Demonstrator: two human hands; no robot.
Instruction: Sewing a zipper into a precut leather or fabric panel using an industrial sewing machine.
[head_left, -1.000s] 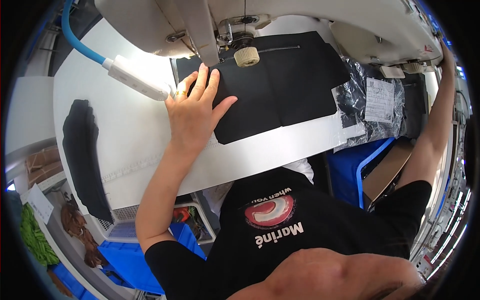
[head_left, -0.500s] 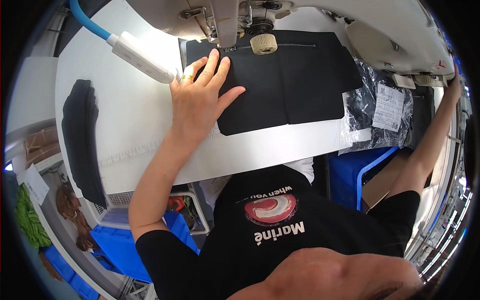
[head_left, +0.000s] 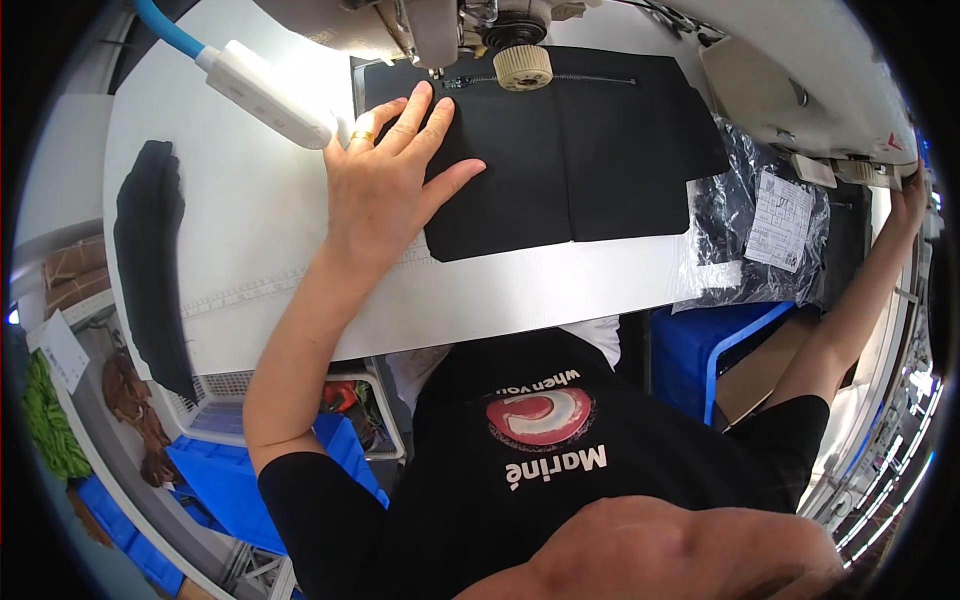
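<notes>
Black fabric panel (head_left: pixel 505 185), one: extends rightward from the left grip (head_left: pixel 388 180), long axis left to right; zipper (head_left: pixel 590 79) just beyond its fingertips. Left grip, nearer: fingers apart, flat on the panel's left part. Right grip (head_left: pixel 908 200): far right, at the sewing machine (head_left: pixel 840 80); closure cannot be told. White counter (head_left: pixel 255 220) beneath; folded black cloth (head_left: pixel 150 265) left of the left grip; plastic bag (head_left: pixel 727 225) well right.

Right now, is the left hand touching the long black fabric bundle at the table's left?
Apart: the head view shows a stretch of white tabletop between the left hand and the black bundle.
</notes>
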